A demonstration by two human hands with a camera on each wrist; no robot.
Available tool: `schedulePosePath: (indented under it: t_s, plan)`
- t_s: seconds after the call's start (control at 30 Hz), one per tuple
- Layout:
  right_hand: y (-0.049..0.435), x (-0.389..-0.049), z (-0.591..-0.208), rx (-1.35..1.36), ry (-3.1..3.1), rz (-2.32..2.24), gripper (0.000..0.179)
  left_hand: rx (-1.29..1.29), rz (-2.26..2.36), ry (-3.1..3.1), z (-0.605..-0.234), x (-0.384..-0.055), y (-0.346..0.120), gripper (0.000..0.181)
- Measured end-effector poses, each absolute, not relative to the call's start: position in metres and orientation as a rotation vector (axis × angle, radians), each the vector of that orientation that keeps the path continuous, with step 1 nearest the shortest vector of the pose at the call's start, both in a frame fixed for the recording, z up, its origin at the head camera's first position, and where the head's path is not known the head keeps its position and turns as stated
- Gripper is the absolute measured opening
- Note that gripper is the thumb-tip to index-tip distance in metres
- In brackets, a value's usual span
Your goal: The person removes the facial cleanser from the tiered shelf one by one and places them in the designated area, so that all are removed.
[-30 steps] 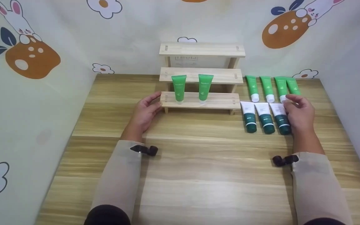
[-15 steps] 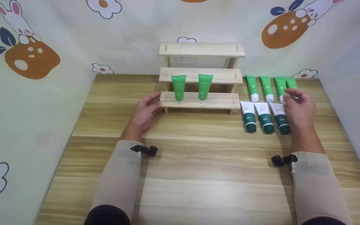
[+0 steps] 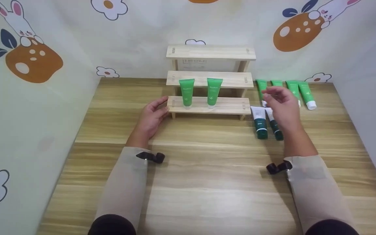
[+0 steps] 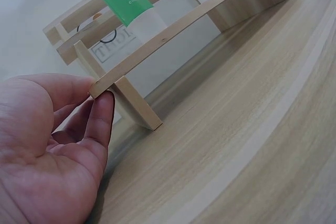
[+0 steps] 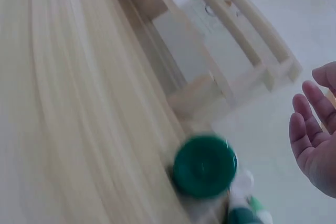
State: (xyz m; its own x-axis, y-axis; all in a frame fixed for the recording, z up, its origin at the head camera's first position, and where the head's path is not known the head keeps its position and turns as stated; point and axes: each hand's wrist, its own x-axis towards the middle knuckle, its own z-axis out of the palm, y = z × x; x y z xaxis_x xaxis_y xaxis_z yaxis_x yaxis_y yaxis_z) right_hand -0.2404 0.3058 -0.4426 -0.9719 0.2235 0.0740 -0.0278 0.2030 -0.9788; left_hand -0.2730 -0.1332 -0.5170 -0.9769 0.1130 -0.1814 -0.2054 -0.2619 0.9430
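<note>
My left hand point(image 3: 151, 119) pinches the left end of the lowest tier of a three-tier wooden display stand point(image 3: 230, 106); the left wrist view shows the fingertips at the board's corner. Two green squeeze tubes point(image 3: 187, 92) point(image 3: 214, 91) stand on that tier, white caps down. My right hand point(image 3: 284, 107) hovers over tubes lying right of the stand, fingers loosely bent and holding nothing. Under it lie white tubes with dark green lower ends point(image 3: 260, 124), one hidden behind the hand and wrist. A dark green cap point(image 5: 205, 166) is close in the right wrist view.
Several green tubes lie in a row at the back right, the rightmost point(image 3: 307, 94) in full view. The stand's upper tiers point(image 3: 211, 51) rise behind the lowest one. A patterned cloth backdrop point(image 3: 135, 42) borders the wooden table point(image 3: 214, 182).
My right hand has moved left from the right end of the tube rows, uncovering the rightmost green tube. The left hand, the stand and its two tubes have stayed put.
</note>
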Motion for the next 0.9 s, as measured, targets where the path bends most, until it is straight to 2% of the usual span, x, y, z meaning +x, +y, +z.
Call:
schedulePosePath:
  t_s: [0.37, 0.53, 0.9]
  plan:
    - [0.244, -0.244, -0.433, 0.119, -2.102, 2.046, 0.024, -0.102, 2.349, 1.780, -0.517, -0.272, -0.133, 0.052]
    - [0.224, -0.249, -0.433, 0.224, -2.064, 2.086, 0.026, -0.091, 2.367, 1.786, -0.516, -0.270, -0.133, 0.052]
    - [0.198, -0.259, -0.429, 0.191, -2.126, 2.146, 0.034, -0.088, 2.348, 1.789, -0.517, -0.272, -0.132, 0.052]
